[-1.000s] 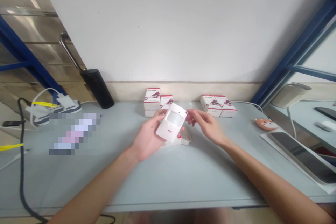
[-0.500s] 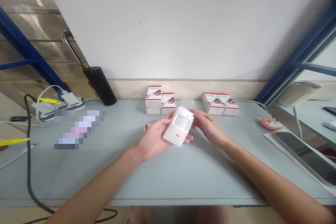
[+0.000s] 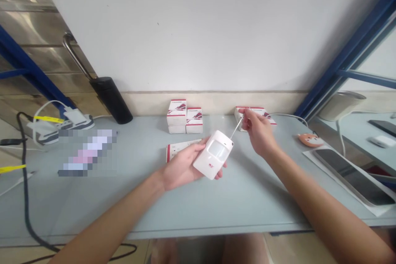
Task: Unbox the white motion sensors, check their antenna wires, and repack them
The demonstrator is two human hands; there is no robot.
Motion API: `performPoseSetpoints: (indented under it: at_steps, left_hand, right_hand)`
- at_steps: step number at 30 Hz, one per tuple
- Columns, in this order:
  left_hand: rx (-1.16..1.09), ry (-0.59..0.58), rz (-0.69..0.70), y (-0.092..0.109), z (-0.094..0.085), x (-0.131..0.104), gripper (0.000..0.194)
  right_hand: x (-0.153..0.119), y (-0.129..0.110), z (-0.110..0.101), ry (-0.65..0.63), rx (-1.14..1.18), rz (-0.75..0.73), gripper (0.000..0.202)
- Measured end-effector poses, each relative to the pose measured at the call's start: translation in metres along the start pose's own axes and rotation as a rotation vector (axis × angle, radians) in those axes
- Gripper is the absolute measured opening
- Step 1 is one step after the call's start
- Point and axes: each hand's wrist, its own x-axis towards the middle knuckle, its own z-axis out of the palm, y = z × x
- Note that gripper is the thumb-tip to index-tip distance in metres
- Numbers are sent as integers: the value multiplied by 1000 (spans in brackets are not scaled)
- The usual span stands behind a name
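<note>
A white plastic device (image 3: pixel 213 154) with a clear window and a small red mark rests in my left hand (image 3: pixel 184 167), whose fingers wrap round its lower side. From the device's upper right corner a thin metallic rod (image 3: pixel 236 127) rises toward my right hand (image 3: pixel 258 130), which pinches its upper end. Under and behind my left hand lies a flat white and red box (image 3: pixel 173 151), partly covered. Small white and red boxes (image 3: pixel 177 109) are stacked behind it, and more boxes (image 3: pixel 268 116) sit behind my right hand.
A black cylinder (image 3: pixel 113 101) stands at the back left, near a power strip (image 3: pixel 86 123) with cables. A blurred-out item (image 3: pixel 89 152) lies on the grey table (image 3: pixel 185 210). At right are an orange and white object (image 3: pixel 310 139) and a dark flat device (image 3: pixel 352 175).
My right hand has moved up and away from the device, and the thin rod now shows between them. The view has shifted slightly, revealing more of the flat box.
</note>
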Motion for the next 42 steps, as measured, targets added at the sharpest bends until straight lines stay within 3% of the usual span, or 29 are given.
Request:
performPoseSetpoints:
  at_steps: [4,17,26,42]
  left_hand:
    - [39,-71,-106,-7,-5,0,54]
    - [84,-77,-180,-7,-7,3,48]
    - [-5,-23,-111,-22,-7,4,51]
    - [-79,-3,-42,-29,-10,7,51]
  right_hand:
    - [23,-1,-22,161,98,-25,23]
    - [59,1,-70,382,91,-86,29]
    - [52,21,-59,477,-180,-126,30]
    - [51,29,-58,507,-313,-165,35]
